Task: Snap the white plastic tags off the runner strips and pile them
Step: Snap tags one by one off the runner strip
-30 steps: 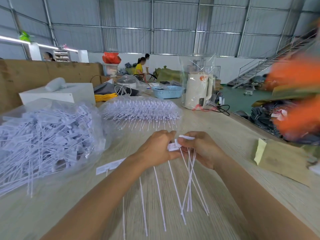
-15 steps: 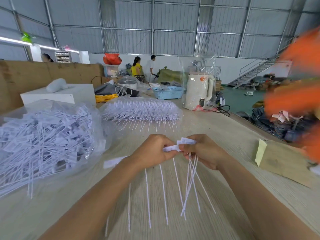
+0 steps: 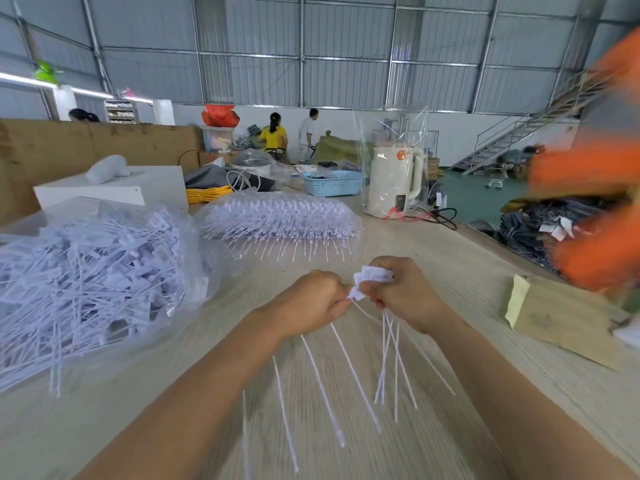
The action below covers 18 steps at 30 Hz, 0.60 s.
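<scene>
- Warehouse walls of grey corrugated metal rise behind a long pale wood-grain surface (image 3: 433, 258); a staircase climbs at the far right and a few people work in the distance.
- From the head view, the only one given, the left hand (image 3: 308, 303) and right hand (image 3: 403, 292) meet over the surface, knuckles nearly touching.
- Left-hand fingers are curled round the runner strip (image 3: 355, 293), pinching it where it meets the other hand; several tags still on it trail their thin tails toward the viewer.
- Right-hand fingers are curled round a small bunch of loose tags (image 3: 375, 273), heads sticking up above the fist and tails hanging crossed below it.
- Beyond the hands and to their left lies the pile of snapped tags (image 3: 90, 271) in an open clear bag: large, a loose tangle.
- Straight beyond the hands sits a bagged stack of uncut strips (image 3: 280, 221), rows neat and apparently untouched.
- A white kettle (image 3: 394, 181) in clear wrap and a blue basket (image 3: 332, 183) stand further back from the hands; a brown envelope (image 3: 561, 317) lies to their right.
- Judging by these, much is done, but the strip in hand has tags left, the handful is not yet piled, and the whole stack remains.
- Blurred orange shapes at the right edge cannot be identified.
</scene>
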Each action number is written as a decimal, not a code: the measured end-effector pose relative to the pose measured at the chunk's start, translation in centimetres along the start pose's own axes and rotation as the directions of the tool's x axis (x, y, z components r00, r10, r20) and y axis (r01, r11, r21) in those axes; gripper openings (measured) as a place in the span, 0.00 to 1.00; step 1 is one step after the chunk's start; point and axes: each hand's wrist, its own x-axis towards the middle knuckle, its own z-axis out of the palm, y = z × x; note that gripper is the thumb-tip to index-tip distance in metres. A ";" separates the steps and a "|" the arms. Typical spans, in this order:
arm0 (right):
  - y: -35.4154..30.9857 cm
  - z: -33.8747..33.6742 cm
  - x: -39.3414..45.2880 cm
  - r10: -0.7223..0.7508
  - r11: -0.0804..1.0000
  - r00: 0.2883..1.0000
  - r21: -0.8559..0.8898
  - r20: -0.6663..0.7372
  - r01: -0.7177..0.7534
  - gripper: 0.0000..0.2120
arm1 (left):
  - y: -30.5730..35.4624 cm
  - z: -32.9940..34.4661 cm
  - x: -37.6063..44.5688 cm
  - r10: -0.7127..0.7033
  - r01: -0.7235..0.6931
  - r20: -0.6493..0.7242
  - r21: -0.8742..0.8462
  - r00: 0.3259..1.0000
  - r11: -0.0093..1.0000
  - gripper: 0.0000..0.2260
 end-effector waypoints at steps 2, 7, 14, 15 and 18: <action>-0.1 -0.8 0.0 -0.018 0.998 0.997 -0.065 -0.071 0.014 0.11 | -0.7 -0.1 -0.5 -0.096 0.107 0.054 -0.282 0.994 0.953 0.18; 0.3 -6.4 0.3 0.259 0.809 0.930 0.584 -0.261 -0.061 0.04 | -2.6 0.6 -1.5 -0.222 0.248 0.138 -0.211 0.965 0.945 0.16; -0.8 -5.9 0.7 0.189 0.436 0.981 0.898 -0.034 -0.053 0.05 | -1.7 1.9 -0.8 -0.104 0.171 0.329 -0.183 0.938 0.968 0.07; -1.1 -5.3 0.7 0.177 0.475 0.984 0.877 -0.010 -0.076 0.05 | -1.2 1.4 -0.9 -0.126 0.196 0.347 -0.174 0.929 0.965 0.10; -2.0 -3.1 0.3 0.158 0.637 0.987 0.764 0.006 -0.107 0.04 | 0.2 0.1 -0.4 -0.213 0.245 0.121 -0.447 0.970 0.860 0.08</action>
